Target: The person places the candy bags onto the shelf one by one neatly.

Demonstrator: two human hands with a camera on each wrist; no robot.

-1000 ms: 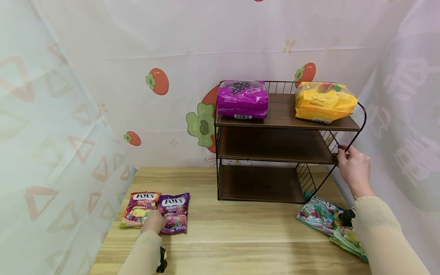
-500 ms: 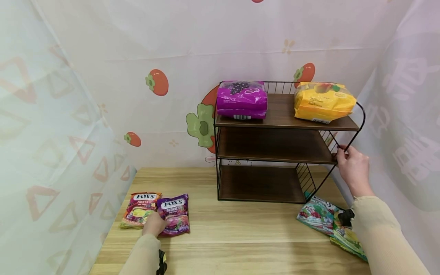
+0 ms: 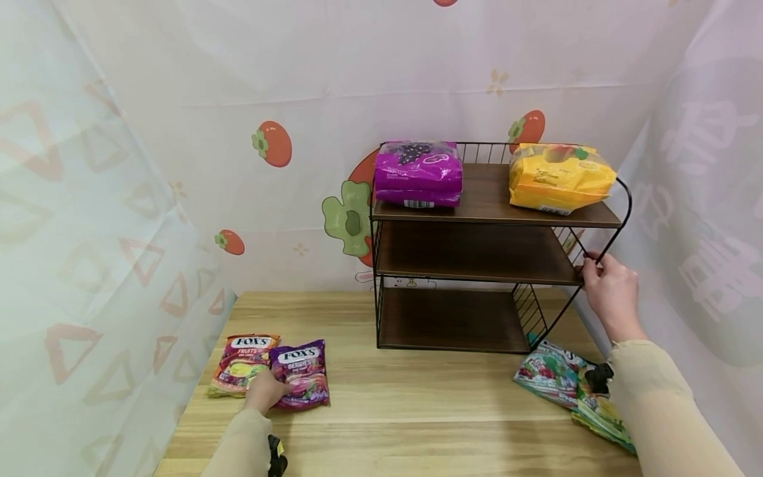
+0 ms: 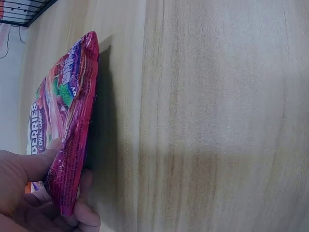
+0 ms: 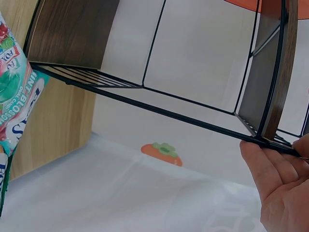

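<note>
A purple bag of Fox's Berries candy (image 3: 305, 371) lies at the left of the wooden table, slightly turned. My left hand (image 3: 262, 389) pinches its lower left edge. In the left wrist view the thumb presses on the bag's printed front (image 4: 47, 123) and the fingers curl behind, with the bag tilted on edge. A red and orange Fox's Fruits bag (image 3: 243, 361) is just beside it, partly behind the hand. My right hand (image 3: 614, 295) grips the black wire side of a three-tier rack (image 3: 471, 255), at the middle shelf's right end; in the right wrist view the fingers go under the frame.
On the top shelf sit a purple grape-print package (image 3: 419, 175) at left and a yellow package (image 3: 560, 177) at right. A mint-green candy bag (image 3: 551, 371) and a yellow-green one (image 3: 602, 411) lie at the table's right, partly under my right arm. Printed white sheets hang around.
The purple candy bag has turned a little, its top leaning left, and slid slightly toward me. My left hand has shifted slightly left with it. The right hand stays on the rack.
</note>
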